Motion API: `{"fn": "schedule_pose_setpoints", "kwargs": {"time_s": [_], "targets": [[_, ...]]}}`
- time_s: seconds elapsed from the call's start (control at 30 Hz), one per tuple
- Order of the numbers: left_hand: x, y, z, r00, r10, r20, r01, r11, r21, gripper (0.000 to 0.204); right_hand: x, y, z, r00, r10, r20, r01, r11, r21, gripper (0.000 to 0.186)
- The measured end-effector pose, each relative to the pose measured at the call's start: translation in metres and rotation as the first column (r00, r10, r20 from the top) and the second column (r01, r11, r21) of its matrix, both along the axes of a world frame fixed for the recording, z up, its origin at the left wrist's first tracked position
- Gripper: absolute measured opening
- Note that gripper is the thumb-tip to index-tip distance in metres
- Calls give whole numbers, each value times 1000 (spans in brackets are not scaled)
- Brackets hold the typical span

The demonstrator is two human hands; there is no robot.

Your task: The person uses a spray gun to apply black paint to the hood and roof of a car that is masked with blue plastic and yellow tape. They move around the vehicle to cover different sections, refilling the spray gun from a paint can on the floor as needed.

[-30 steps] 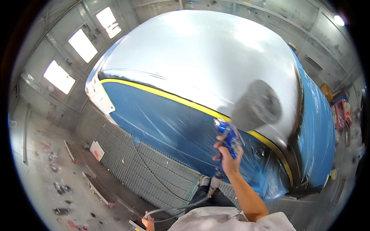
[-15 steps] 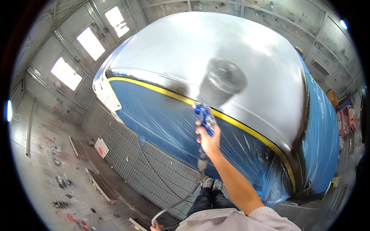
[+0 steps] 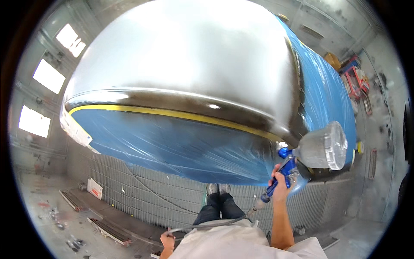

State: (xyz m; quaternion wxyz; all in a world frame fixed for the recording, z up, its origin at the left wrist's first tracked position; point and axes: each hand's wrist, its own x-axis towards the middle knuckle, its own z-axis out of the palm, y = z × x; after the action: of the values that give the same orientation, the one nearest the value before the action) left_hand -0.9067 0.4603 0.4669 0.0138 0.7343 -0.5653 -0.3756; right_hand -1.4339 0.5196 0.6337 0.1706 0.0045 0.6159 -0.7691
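Note:
My right hand (image 3: 281,186) is wrapped round the handle of a blue paint spray gun (image 3: 290,167). Its greyish see-through cup (image 3: 317,146) leans out to the right. The gun's nozzle is close to the right end of the car roof's near edge. Silvery in the middle, the car roof (image 3: 185,56) darkens along its rim. Yellow masking tape (image 3: 181,115) borders it, and blue plastic film (image 3: 172,144) covers the car's side below. At lower left, my left hand (image 3: 167,241) is closed on a grey air hose (image 3: 211,225) that runs across my waist toward the gun.
A slatted grating floor (image 3: 146,185) lies beneath my feet. A thin line trails over it. Long rails (image 3: 110,231) and a white box panel (image 3: 95,188) lie at left. Beyond the car's right end is a red rack (image 3: 353,83) with supplies. Bright windows (image 3: 48,76) line the left wall.
My right hand has carried the spray gun rightward along the roof edge, and the cup now tilts right. The view has shifted too. My left hand keeps hold of the hose.

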Motion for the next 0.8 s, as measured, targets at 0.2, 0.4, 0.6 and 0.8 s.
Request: {"fn": "schedule_pose_setpoints", "kwargs": {"time_s": [0.2,0.4,0.6,0.8], "targets": [[-61,-37,9,972,-234,-10,234,971,43,36,-27,71,3,895,-332,-299,420,854,307,52],[-55,-21,-5,989,-88,-118,97,993,73,39,-65,72,52,874,-321,-364,433,855,285,48],[-82,-21,39,878,217,-427,-203,976,79,38,-102,-31,134,947,-65,-315,129,974,188,42],[-73,7,75,760,375,-531,-419,907,41,49,-99,-195,183,883,444,-154,-409,888,211,38]]}}
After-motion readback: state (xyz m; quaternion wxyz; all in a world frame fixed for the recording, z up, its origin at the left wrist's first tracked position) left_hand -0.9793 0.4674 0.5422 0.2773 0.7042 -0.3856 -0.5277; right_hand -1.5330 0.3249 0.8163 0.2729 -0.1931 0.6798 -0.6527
